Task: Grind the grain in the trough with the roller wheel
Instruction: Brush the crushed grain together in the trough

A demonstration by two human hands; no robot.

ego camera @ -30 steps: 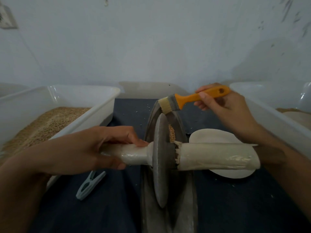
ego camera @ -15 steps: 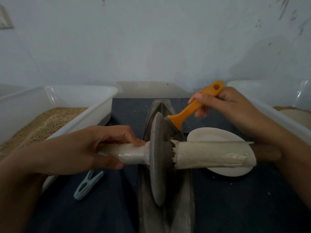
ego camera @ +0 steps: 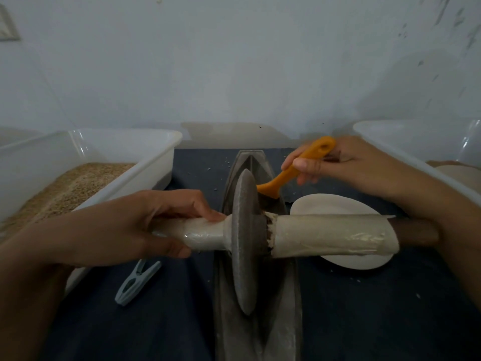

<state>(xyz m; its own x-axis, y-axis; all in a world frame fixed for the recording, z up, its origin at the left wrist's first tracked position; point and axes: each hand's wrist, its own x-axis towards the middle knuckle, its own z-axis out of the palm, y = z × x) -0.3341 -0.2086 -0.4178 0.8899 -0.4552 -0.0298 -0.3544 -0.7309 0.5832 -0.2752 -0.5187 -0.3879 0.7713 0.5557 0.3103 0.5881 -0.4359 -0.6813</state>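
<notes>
A grey stone roller wheel (ego camera: 244, 241) stands on edge in the long, narrow metal trough (ego camera: 281, 308) at centre. A taped cream axle handle (ego camera: 330, 237) runs through it from left to right. My left hand (ego camera: 145, 225) grips the left end of that handle. My right hand (ego camera: 348, 165) holds an orange-handled brush (ego camera: 294, 170) whose head dips into the trough just behind the wheel, bristles hidden. Any grain in the trough is hidden by the wheel.
A white plastic tub (ego camera: 125, 162) of tan grain stands at left. Another white tub (ego camera: 406, 147) is at right. A round cream plate (ego camera: 335, 204) lies under the right handle. A pale blue clothes peg (ego camera: 138, 280) lies on the dark cloth (ego camera: 377, 308).
The brush swung from above the trough's far end down behind the wheel. My right hand lowered with it. The wheel and my left hand stayed put.
</notes>
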